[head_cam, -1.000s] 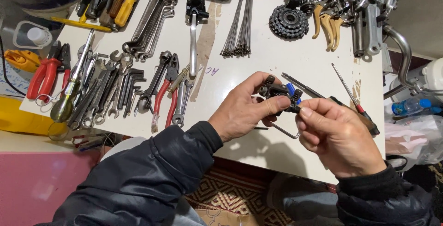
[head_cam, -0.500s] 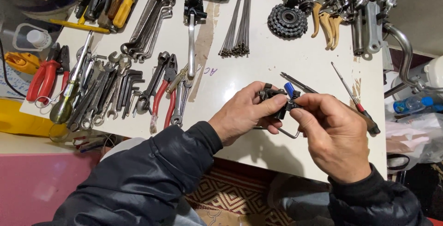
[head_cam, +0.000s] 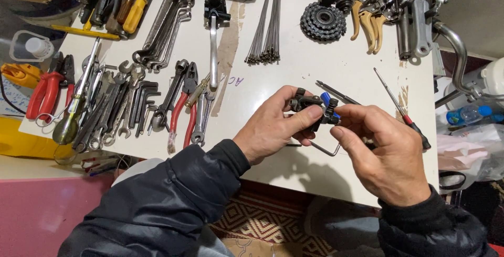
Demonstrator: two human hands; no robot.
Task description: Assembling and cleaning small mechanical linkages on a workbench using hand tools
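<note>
Small black part [head_cam: 311, 106], pinched between both hands' fingers [head_cam: 315, 113], perhaps a brake piece

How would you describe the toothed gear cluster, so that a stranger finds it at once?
Start at the white table and look to its far edge, right of the bundle of thin spokes. The gear cluster lies there: dark, round and ringed with teeth, unlike the long tools around it.
</note>
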